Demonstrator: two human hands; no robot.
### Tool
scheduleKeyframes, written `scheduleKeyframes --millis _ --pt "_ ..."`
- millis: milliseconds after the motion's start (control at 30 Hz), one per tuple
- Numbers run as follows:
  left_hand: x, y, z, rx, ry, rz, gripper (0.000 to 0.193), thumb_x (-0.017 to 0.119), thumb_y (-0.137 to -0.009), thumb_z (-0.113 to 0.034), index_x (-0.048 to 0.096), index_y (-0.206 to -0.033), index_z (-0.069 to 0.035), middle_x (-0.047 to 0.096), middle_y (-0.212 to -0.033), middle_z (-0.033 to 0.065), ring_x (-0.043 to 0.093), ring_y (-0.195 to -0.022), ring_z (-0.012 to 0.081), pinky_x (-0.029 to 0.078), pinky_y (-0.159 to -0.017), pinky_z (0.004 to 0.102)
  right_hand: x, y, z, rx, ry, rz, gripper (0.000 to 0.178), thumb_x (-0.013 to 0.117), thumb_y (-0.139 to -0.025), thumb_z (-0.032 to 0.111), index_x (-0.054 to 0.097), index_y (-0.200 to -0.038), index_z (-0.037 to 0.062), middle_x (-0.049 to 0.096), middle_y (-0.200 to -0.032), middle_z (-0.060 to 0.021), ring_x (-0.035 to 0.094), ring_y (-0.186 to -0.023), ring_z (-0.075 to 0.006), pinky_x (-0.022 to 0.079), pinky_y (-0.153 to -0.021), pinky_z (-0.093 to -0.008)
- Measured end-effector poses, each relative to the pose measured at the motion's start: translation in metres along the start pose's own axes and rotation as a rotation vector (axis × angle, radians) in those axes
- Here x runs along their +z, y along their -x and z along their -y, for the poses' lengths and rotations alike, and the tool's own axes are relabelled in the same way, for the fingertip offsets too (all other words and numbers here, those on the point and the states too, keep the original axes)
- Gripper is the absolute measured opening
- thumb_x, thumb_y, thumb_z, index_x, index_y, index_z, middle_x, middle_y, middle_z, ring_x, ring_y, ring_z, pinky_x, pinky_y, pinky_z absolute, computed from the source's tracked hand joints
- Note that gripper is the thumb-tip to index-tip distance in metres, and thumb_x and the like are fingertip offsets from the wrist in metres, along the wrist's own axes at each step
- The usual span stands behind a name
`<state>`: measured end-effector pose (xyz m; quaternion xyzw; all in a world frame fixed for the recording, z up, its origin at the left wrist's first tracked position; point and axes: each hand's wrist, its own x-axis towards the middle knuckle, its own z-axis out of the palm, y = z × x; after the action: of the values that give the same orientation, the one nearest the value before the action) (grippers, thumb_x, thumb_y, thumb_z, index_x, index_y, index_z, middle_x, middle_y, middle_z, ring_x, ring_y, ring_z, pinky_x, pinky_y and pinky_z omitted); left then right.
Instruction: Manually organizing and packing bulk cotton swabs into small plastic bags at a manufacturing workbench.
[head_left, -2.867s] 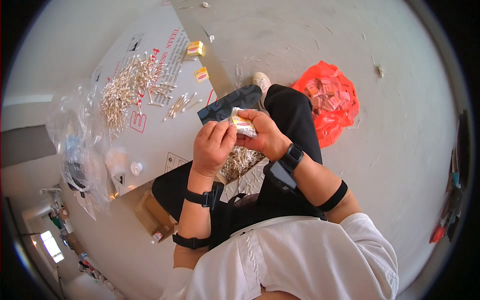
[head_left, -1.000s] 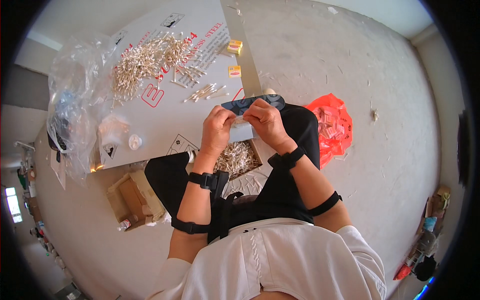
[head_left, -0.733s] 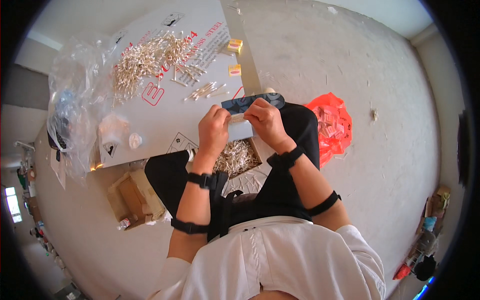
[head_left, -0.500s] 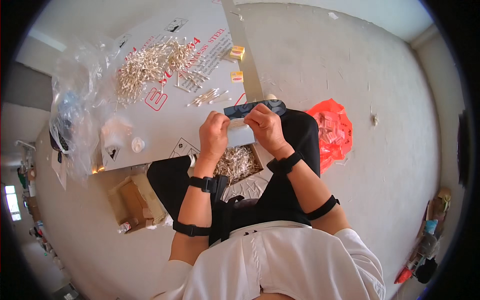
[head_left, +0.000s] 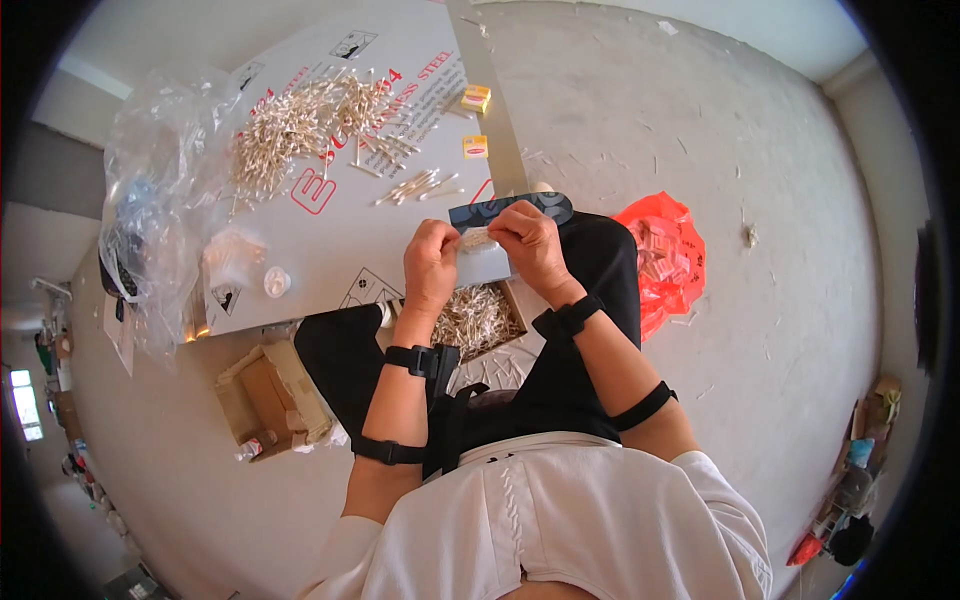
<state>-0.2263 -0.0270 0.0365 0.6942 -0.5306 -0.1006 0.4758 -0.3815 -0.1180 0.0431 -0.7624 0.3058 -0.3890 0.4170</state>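
Observation:
Between my two hands is a small clear packet (head_left: 478,240) with pale cotton swabs showing inside. My left hand (head_left: 432,262) pinches its left end, fingers closed. At the other end my right hand (head_left: 527,240) grips it between thumb and fingers. Just below the hands, an open cardboard box (head_left: 480,320) full of loose cotton swabs sits at my lap. A dark patterned strip (head_left: 510,208) lies behind my fingers at the table edge. Further off, a large heap of cotton swabs (head_left: 300,130) covers part of the table, with a few loose swabs (head_left: 420,186) nearer me.
Two small yellow boxes (head_left: 475,147) stand near the table's right edge. A clear plastic bag (head_left: 150,220) hangs at the left, near a small white round container (head_left: 277,282). On the floor are a red plastic bag (head_left: 660,255) of packets and a torn cardboard box (head_left: 265,400).
Both hands keep hold of the packet. It now shows more plainly between my fingers, and my left hand has shifted slightly to the right.

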Motion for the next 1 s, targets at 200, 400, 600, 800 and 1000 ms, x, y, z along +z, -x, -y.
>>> scheduleKeyframes --millis 200,400,600,800,1000 --pt "0.003 -0.008 -0.019 -0.072 0.186 0.06 0.015 0.07 -0.072 0.008 0.065 -0.083 -0.001 0.058 -0.079 0.009 0.061 -0.071 0.0218 0.049 -0.063 0.0314 -0.001 0.0 0.0 0.079 -0.066 0.007 0.006 0.072 -0.077 0.001 0.069 -0.082 0.0031 0.061 -0.08 -0.0106 0.064 -0.075 -0.027 0.05 -0.066 -0.0341" --pt "0.006 -0.012 -0.007 0.007 0.164 0.058 0.012 0.07 -0.072 0.008 0.065 -0.08 0.0 0.058 -0.078 0.0082 0.061 -0.068 0.0214 0.049 -0.061 0.0312 -0.003 -0.002 0.001 0.077 -0.071 0.069 0.008 0.072 -0.077 0.001 0.069 -0.084 0.0031 0.061 -0.081 -0.0108 0.064 -0.075 -0.0272 0.05 -0.065 -0.0345" --pt "0.001 -0.015 -0.002 -0.24 0.2 0.15 0.006 0.071 -0.08 0.002 0.065 -0.08 0.0 0.061 -0.073 0.0023 0.056 -0.064 0.0098 0.046 -0.057 0.0256 0.0 -0.003 0.001 0.056 -0.029 0.023 0.007 0.072 -0.077 0.002 0.066 -0.081 0.0016 0.061 -0.081 -0.0122 0.063 -0.074 -0.0284 0.049 -0.064 -0.0358" --pt "0.0 -0.027 -0.022 -0.631 0.457 0.153 0.009 0.072 -0.082 -0.007 0.065 -0.076 -0.005 0.059 -0.064 -0.0015 0.05 -0.055 0.0061 0.038 -0.047 0.0223 0.002 -0.01 -0.001 0.173 -0.025 0.034 0.011 0.074 -0.073 0.004 0.065 -0.078 -0.0002 0.063 -0.075 -0.0139 0.062 -0.067 -0.0253 0.048 -0.061 -0.0348" --pt "0.0 -0.027 -0.015 -0.73 0.468 0.243 0.008 0.072 -0.081 -0.006 0.065 -0.08 -0.002 0.061 -0.067 0.0013 0.053 -0.052 0.0087 0.04 -0.046 0.0228 0.007 -0.01 -0.003 0.308 -0.092 0.058 0.016 0.075 -0.071 0.007 0.064 -0.074 -0.003 0.061 -0.063 -0.0095 0.058 -0.059 -0.0125 0.046 -0.056 -0.0294"
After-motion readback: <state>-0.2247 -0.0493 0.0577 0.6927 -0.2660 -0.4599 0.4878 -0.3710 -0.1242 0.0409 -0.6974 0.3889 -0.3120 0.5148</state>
